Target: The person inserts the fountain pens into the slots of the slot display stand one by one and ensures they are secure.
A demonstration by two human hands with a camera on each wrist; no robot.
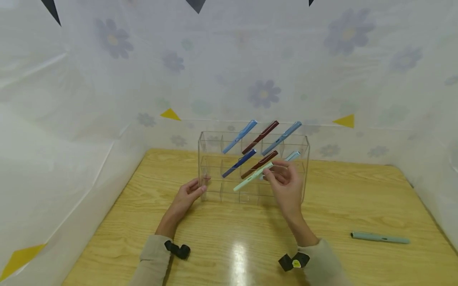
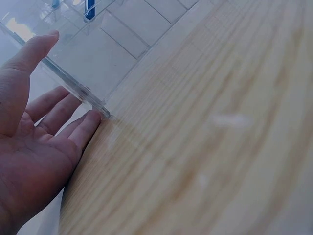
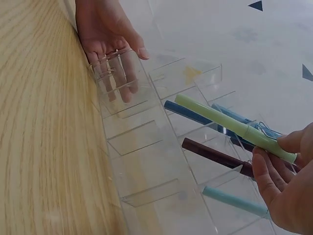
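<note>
A clear acrylic pen rack [image 1: 211, 194] with tiered compartments stands on the table. My left hand [image 1: 187, 195] holds its left end, thumb at the front and fingers behind the edge, as the left wrist view [image 2: 44, 142] also shows. A pale green pen [image 1: 250, 178] is pinched between the thumb and fingers of my right hand [image 1: 288, 184], tilted in front of the rack. In the middle tier lean a dark blue pen [image 1: 239, 163], a dark red pen [image 1: 264, 161] and a light blue pen [image 1: 294, 155], partly hidden by my right hand.
The top tier holds a blue pen [image 1: 239, 136], another dark red pen [image 1: 260, 137] and a steel-blue pen [image 1: 282, 138]. A grey-green pen [image 1: 380, 238] lies on the wooden table [image 1: 222, 234] to the right. A flower-patterned sheet [image 1: 229, 71] hangs behind and at both sides.
</note>
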